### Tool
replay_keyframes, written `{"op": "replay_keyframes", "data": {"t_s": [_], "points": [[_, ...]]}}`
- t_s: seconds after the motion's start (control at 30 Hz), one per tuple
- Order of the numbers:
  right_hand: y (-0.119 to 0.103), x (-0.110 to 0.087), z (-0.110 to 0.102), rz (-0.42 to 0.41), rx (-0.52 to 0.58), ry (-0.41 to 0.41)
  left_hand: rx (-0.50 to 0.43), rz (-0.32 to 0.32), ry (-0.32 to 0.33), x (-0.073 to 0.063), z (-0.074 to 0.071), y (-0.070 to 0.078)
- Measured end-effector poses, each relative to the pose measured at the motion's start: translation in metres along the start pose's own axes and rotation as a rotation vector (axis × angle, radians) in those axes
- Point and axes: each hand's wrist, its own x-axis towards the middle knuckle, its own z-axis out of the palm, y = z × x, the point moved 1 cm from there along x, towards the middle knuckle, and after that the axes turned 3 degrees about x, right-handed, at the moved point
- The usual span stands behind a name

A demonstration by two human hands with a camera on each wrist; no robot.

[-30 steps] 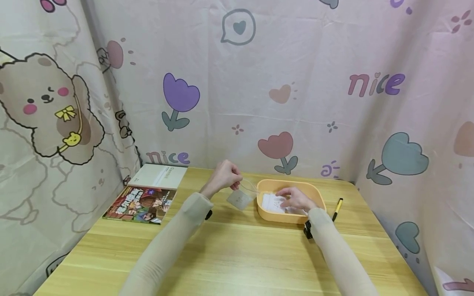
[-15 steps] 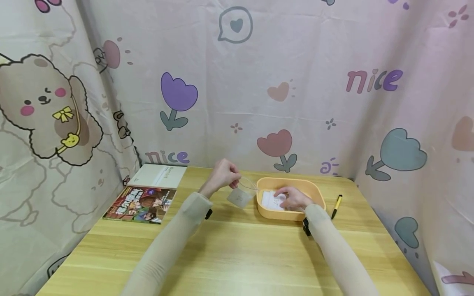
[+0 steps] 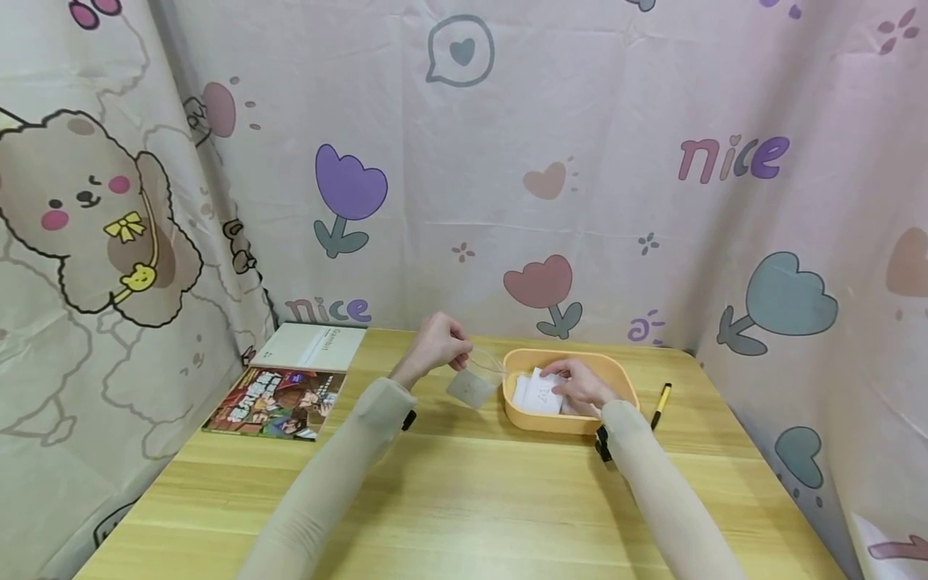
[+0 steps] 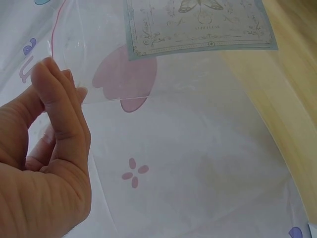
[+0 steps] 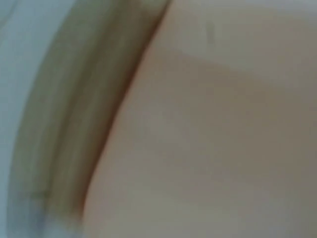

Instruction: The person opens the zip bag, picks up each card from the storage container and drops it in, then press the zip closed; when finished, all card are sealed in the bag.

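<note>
My left hand [image 3: 441, 342] pinches the edge of a clear zip bag [image 4: 111, 77] with a red zip line, held up left of the basket. Inside that bag sits a pale card [image 4: 198, 27] printed with a butterfly and an ornate border; in the head view the card [image 3: 470, 388] looks grey and hangs tilted. My right hand [image 3: 586, 385] reaches into a yellow-orange basket [image 3: 529, 422] and grips a white card [image 3: 540, 396] with small dark print by its right side. More white card lies beneath it. The right wrist view is blurred, mostly skin beside the basket's rim [image 5: 74, 124].
A yellow and black marker [image 3: 661, 405] lies on the wooden table [image 3: 464, 499] right of the basket. At the back left are a white book [image 3: 312, 345] and a colourful comic book [image 3: 275, 401]. A patterned curtain [image 3: 435, 161] borders the table behind and at both sides.
My right hand has shifted the white card, which now stands out higher over the others in the basket. The left hand holds the bag in about the same place.
</note>
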Motion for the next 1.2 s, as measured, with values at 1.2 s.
{"op": "replay_keyframes", "data": {"t_s": [1.2], "points": [[-0.035, -0.02, -0.022, 0.055, 0.344, 0.293, -0.032, -0.066, 0.037, -0.005, -0.005, -0.005]]}}
